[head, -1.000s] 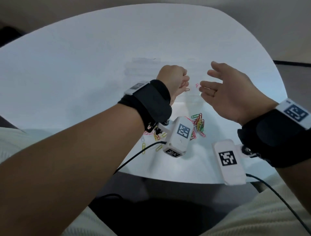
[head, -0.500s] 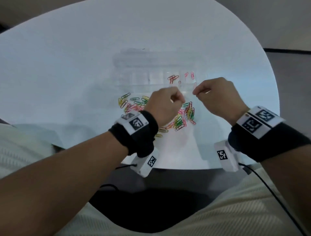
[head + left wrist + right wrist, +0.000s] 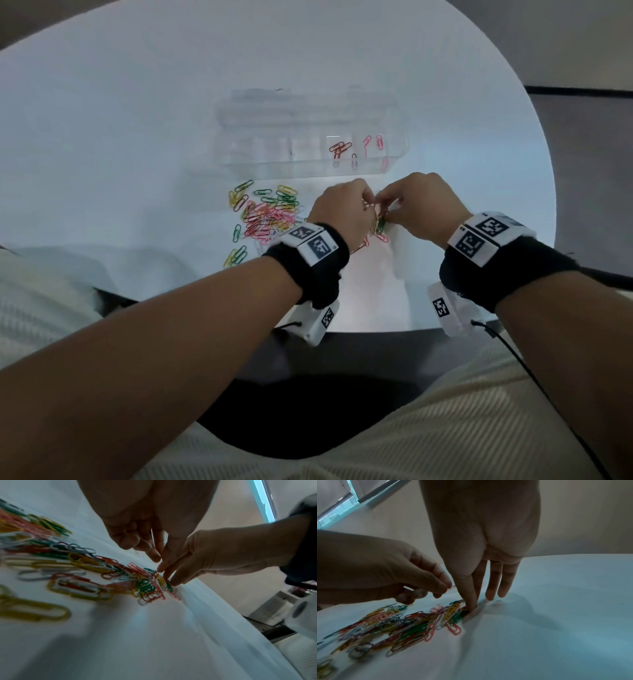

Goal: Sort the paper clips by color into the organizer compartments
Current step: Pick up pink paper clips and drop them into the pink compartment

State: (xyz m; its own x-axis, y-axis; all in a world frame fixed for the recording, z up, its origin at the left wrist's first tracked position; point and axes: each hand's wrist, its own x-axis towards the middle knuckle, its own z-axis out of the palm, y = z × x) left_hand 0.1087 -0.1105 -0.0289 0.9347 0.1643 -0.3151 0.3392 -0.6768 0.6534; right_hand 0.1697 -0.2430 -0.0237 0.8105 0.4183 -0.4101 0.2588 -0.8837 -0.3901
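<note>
A heap of mixed-colour paper clips [image 3: 267, 216] lies on the white table [image 3: 137, 102], in front of the clear organizer [image 3: 260, 164]. Red clips [image 3: 340, 149] sit in one right-hand compartment and pink clips [image 3: 373, 142] in the one beside it. My right hand [image 3: 382, 214] points straight down at the heap's right edge. Its thumb and forefinger meet on a clip there [image 3: 471, 608], beside green ones [image 3: 145, 586]. My left hand [image 3: 368, 202] hovers just above the heap [image 3: 154, 557], fingers curled, with nothing clearly held.
The organizer's left compartments [image 3: 267, 147] look bare. A few yellow and green clips [image 3: 236, 255] lie loose near the table's front edge. My lap and a dark gap lie below that edge.
Both hands have come back from over the organizer down to the heap. The right hand, spread a second ago, now points its fingers into the clips.
</note>
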